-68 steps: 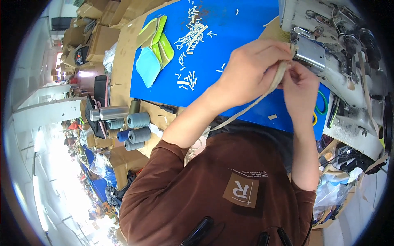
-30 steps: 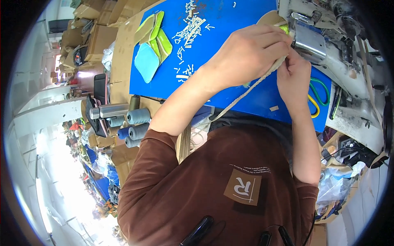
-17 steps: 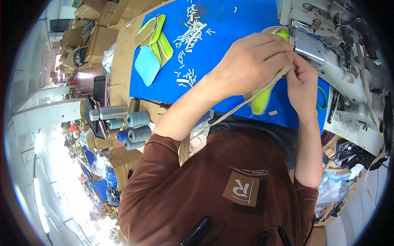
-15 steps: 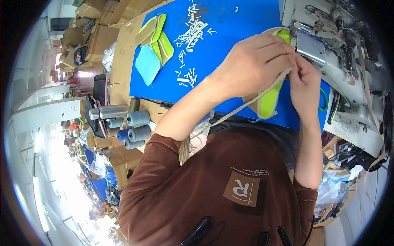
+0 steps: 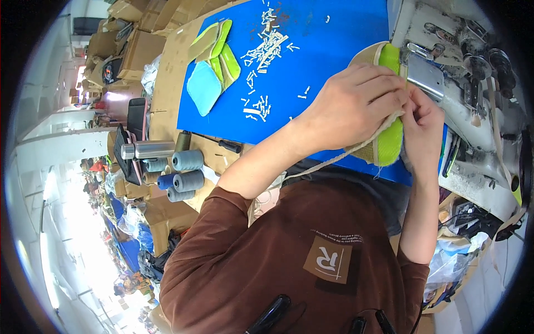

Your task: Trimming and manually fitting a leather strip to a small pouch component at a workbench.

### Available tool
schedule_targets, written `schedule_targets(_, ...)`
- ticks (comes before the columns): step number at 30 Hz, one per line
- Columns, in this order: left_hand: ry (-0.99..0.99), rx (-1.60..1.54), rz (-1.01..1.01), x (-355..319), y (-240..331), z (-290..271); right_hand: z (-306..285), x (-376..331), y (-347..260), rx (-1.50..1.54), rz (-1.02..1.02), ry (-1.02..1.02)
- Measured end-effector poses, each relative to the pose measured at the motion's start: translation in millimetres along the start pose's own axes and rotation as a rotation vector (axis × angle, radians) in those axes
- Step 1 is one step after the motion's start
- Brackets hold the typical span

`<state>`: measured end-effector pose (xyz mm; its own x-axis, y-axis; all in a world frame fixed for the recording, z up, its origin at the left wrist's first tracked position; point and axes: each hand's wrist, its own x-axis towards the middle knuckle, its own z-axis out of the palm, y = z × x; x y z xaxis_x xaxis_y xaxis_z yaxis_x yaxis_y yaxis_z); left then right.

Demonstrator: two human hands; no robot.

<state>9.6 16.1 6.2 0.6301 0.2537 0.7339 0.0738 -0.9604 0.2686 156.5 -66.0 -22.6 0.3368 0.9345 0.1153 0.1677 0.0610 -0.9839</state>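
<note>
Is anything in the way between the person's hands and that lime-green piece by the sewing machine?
Nothing visible is. The left hand lies right on the lime-green piece, and the right hand pinches its beige edging tape at the metal part of the sewing machine.

Brown cardboard boxes (image 5: 133,50) upper left
</note>
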Motion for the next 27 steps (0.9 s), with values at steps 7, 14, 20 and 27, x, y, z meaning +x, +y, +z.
schedule_targets(7,0.000,-0.025,-0.066,-3.4,3.3,4.4,0.3,-5.9,-11.1,0.063,0.032,-0.032)
schedule_targets(14,0.043,-0.060,-0.024,-11.2,10.9,5.1,2.5,-12.8,-12.9,-0.021,0.034,0.015)
schedule_targets(20,0.016,-0.024,0.002,-8.5,13.2,-2.8,1.8,-17.3,-12.4,-0.097,-0.016,0.022)
schedule_targets(27,-0.015,-0.073,0.005,-3.4,17.1,2.2,-3.1,-4.5,-11.7,-0.202,-0.090,0.024)
